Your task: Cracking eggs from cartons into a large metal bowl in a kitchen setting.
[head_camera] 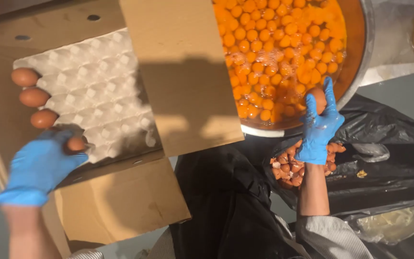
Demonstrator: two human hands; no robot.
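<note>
Blue-gloved, the left hand (41,165) is curling its fingers (71,152) closed around one brown egg (76,143) at the near edge of the pale moulded pulp egg tray (97,86), which is sitting inside the open brown cardboard box (178,72) on the left. Three more brown eggs (33,96) are lying in a column along the tray's left edge, just beyond the hand. On the right, the blue-gloved right hand (319,125) is wrapping its fingers (330,98) around a second brown egg (318,98), holding it at the near rim of the large round metal bowl (360,57) filled with too many orange yolks (274,52) to count. Under that wrist, a pile of broken brown eggshells (288,168) is resting in a black plastic bag (398,158).
</note>
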